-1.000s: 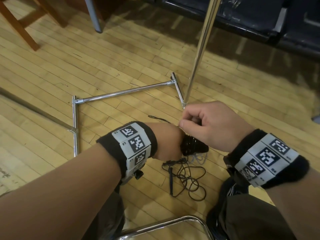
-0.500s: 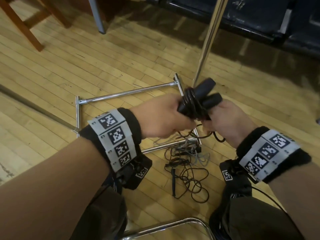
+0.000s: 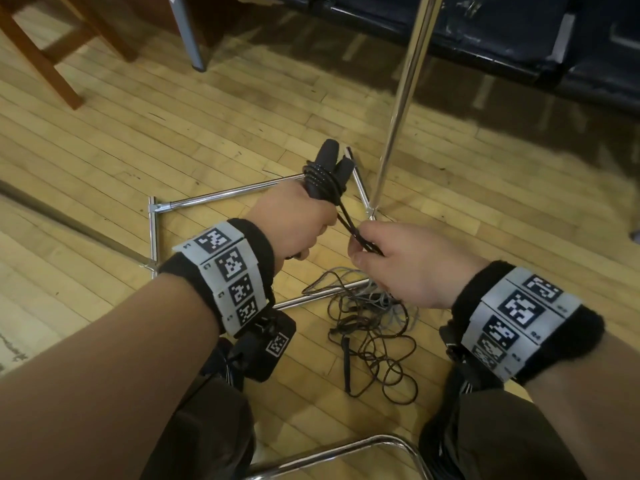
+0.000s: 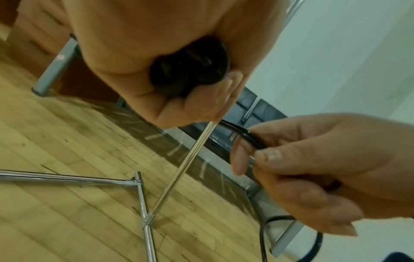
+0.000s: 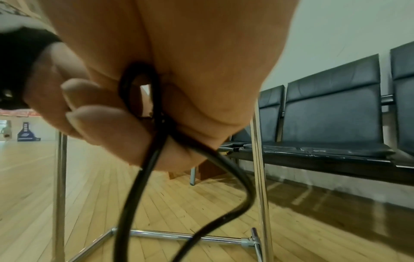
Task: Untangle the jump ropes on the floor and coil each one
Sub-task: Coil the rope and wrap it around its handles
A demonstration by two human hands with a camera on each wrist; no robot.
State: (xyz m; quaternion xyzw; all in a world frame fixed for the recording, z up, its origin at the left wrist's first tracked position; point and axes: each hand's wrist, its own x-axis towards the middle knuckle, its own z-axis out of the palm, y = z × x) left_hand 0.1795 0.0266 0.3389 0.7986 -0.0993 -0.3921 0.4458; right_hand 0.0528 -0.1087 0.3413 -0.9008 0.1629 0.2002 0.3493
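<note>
The black jump rope [image 3: 323, 178] is sitting up above the floor with its two handles side by side and cord wound round them, the left hand [image 3: 294, 223] wrapping its fingers tight around the handle bottoms while a doubled strand is running across to the right hand [image 3: 412, 268], which is pinching that cord between thumb and fingers. Down below the hands, a loose tangle of ropes [image 3: 370, 334] is lying on the wooden floor [image 3: 173, 133], partly over the chrome frame [image 3: 221, 197], with an upright chrome pole [image 3: 401, 98] rising just behind and dark seats [image 3: 519, 39] lining the far side.
</note>
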